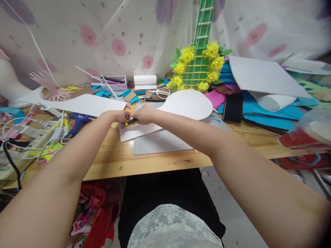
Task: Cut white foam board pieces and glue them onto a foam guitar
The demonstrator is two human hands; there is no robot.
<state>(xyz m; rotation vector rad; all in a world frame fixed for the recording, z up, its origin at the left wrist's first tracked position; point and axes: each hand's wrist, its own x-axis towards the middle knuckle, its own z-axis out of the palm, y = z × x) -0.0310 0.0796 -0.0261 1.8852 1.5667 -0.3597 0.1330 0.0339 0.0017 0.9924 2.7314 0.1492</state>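
Observation:
My right hand (145,115) is closed around a yellow and black utility knife (131,122), which lies low over the narrow end of a white foam board (141,130). Close beside it, my left hand (123,116) has its fingers curled together at the knife's far side; what they pinch, if anything, is hidden. The white board widens into a rounded end (188,103) to the right, beyond my right forearm. Beneath it lies a grey cutting mat (160,143), with part of the board's narrow end reaching past the mat's left side.
Another white board (88,103) lies to the left, near a blue glue gun (78,123) and a power strip (15,160) with cables. Scissors (162,92) and paper scraps sit behind. A green guitar shape with yellow flowers (199,65) stands at the back. A black phone (233,107) lies right.

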